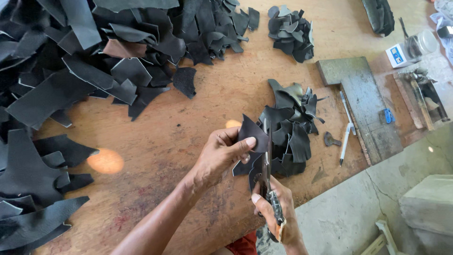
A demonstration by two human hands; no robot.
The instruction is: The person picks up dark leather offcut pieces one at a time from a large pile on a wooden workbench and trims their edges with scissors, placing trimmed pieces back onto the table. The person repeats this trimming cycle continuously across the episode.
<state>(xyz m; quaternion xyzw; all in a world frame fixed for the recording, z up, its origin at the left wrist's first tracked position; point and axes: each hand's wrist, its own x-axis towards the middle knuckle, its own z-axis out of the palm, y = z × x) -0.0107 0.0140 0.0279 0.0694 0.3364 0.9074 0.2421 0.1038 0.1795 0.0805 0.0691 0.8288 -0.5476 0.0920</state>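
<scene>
Two hands meet low over the wooden table [188, 127], right at its near edge. Left hand [222, 153] is pinching a dark leather piece [250, 134], thumb pressed flat on its face, fingers tucked behind, the piece standing nearly upright with its pointed corner up. Right hand [276, 210] is wrapped tight around the handles of a pair of scissors [269, 174], blades running up along the right edge of that leather piece, touching it. Whether the blades are parted, I cannot tell from here.

Just behind the held piece sits a small heap of cut leather shapes [290, 127], glossy and curled, nearly touching it. Far left, a big sprawl of black leather scraps [71, 61] covers that whole side of the table, with one brown piece showing among them. Up top, a smaller pile of greyish offcuts [290, 33] lies well apart. To the right, two pens [347, 127] lie beside a grey slab [363, 99], a small dark metal bit near them, and a hammer [420, 94] rests further right by a clear jar [420, 45]
</scene>
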